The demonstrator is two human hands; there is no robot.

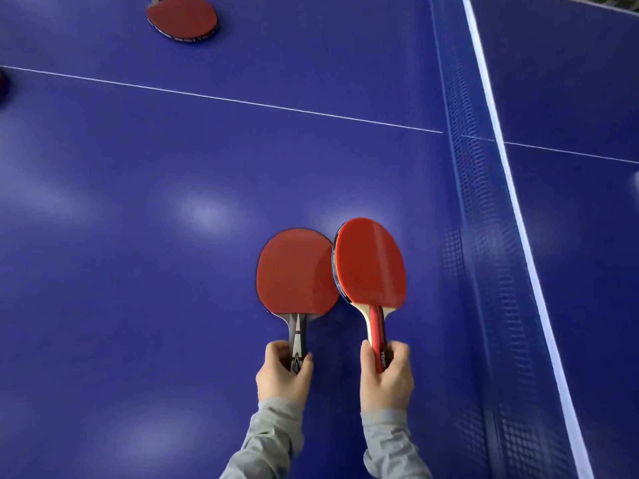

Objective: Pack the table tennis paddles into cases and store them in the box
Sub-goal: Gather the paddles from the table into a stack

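1. Paddles are held, one in each of the hands, low in the middle of the view above the blue counter (173, 219).
2. The left paddle (296, 273), with a grey and black handle, is gripped at the handle end by the left hand (284, 373); its fingers are curled round the handle. The red blade lies flat on the counter or just above it; which of the two cannot be told.
3. The right paddle (370, 264), with a red and pale wood handle, is gripped in the same way by the right hand (386, 376). This blade is tilted, with its left edge raised, and it overlaps or touches the right edge of the other blade.
4. The long axis of both paddles runs away from the person: handles near the body, blades pointing forward. Both are already in a grasp, so no reach is needed for them.
5. No case and no box are seen in this view, so it is judged that the packing is not yet begun and the paddles must first be carried out of this view.
6. A third paddle (183, 17) lies well apart at the far left, nearer to the left hand.
7. The net (480, 236) stands at the right side, near the right hand.
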